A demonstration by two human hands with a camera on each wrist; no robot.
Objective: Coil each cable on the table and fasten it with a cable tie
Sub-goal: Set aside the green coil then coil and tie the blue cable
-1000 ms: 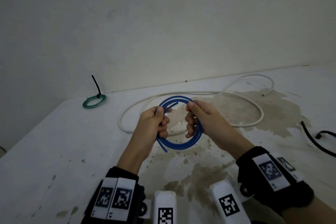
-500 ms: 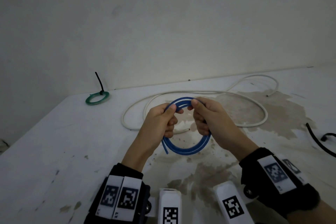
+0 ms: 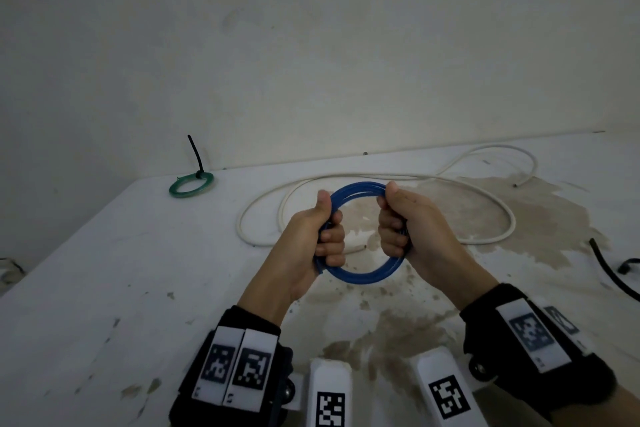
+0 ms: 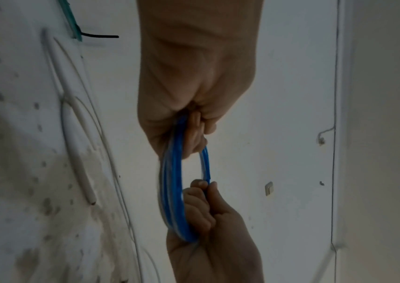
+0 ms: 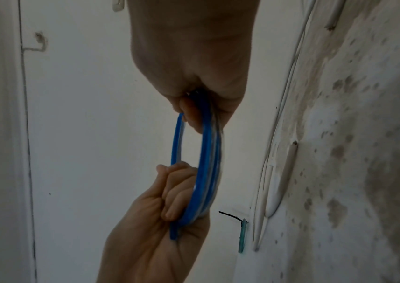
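Note:
A blue cable (image 3: 367,276) is wound into a round coil of several turns and held upright above the table. My left hand (image 3: 320,236) grips its left side, fingers curled through the ring, thumb along the top. My right hand (image 3: 398,225) grips the right side the same way. In the left wrist view the blue coil (image 4: 172,191) runs edge-on between both fists, and in the right wrist view the blue coil (image 5: 206,172) shows one loose end sticking out below the left fist. No tie shows on this coil.
A long white cable (image 3: 381,180) lies in loose loops on the stained white table (image 3: 104,288) behind my hands. A green coil (image 3: 190,185) bound with a black cable tie (image 3: 195,156) sits at the back left by the wall. A black cable (image 3: 609,270) lies at the right edge.
Both hands went from pinching the top of the blue coil to full fists on its left and right sides. The loops are drawn together into one tighter ring.

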